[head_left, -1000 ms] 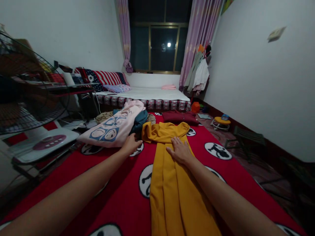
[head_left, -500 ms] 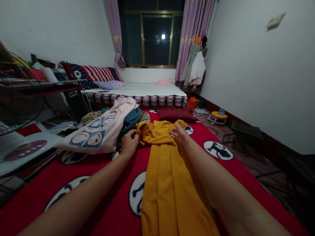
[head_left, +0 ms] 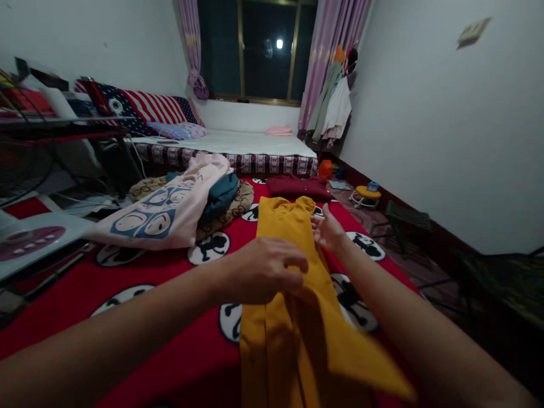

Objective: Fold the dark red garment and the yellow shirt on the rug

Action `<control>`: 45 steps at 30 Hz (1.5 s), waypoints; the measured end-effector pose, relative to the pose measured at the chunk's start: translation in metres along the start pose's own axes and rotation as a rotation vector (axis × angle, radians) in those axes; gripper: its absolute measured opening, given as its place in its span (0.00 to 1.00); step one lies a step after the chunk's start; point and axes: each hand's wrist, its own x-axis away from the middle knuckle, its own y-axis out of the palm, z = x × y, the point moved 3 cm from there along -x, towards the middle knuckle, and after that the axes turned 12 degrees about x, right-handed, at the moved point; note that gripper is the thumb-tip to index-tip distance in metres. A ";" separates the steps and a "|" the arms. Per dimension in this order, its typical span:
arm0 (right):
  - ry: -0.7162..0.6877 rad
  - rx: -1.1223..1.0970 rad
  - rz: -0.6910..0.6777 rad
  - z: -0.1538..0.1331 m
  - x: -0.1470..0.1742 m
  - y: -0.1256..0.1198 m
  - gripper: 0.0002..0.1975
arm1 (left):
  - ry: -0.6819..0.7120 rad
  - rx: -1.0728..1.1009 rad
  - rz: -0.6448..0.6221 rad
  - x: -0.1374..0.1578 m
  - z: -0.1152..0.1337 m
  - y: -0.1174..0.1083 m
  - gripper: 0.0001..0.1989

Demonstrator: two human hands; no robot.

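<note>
A yellow long garment [head_left: 289,226] lies lengthwise on the red blanket [head_left: 178,306], its upper part in a narrow strip. Over its middle is my left hand [head_left: 267,269], fingers curled with a gap between thumb and forefinger. Just under those fingertips a loose yellow flap runs to the lower right, blurred at its tip; no cloth is visible inside the hand. My right hand [head_left: 329,231] sits by the garment's upper right edge, thumb raised and fingers apart, with nothing in it.
A pale pink printed garment [head_left: 165,209] lies on the left, over a teal cloth [head_left: 219,198]. The folded dark red garment [head_left: 297,188] is at the far end. A yellow stool [head_left: 366,194] and a folding stool [head_left: 406,218] stand right. Behind is a bed [head_left: 238,144].
My left hand has come from the garment's upper left edge to over its middle. The bunched yellow cloth there has swung to the lower right. My right hand has shifted slightly right.
</note>
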 end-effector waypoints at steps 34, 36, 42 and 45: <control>-0.167 0.765 0.416 -0.004 -0.058 -0.027 0.04 | -0.835 0.021 0.508 -0.002 -0.112 0.114 0.28; -0.197 0.849 0.469 -0.008 -0.085 -0.028 0.06 | -0.833 0.047 0.572 0.002 -0.114 0.115 0.27; -0.247 1.064 0.521 -0.012 -0.130 -0.018 0.11 | -0.843 0.285 0.892 0.009 -0.125 0.107 0.10; -0.300 1.110 0.514 -0.009 -0.138 -0.008 0.15 | -0.859 0.363 0.985 0.015 -0.130 0.105 0.12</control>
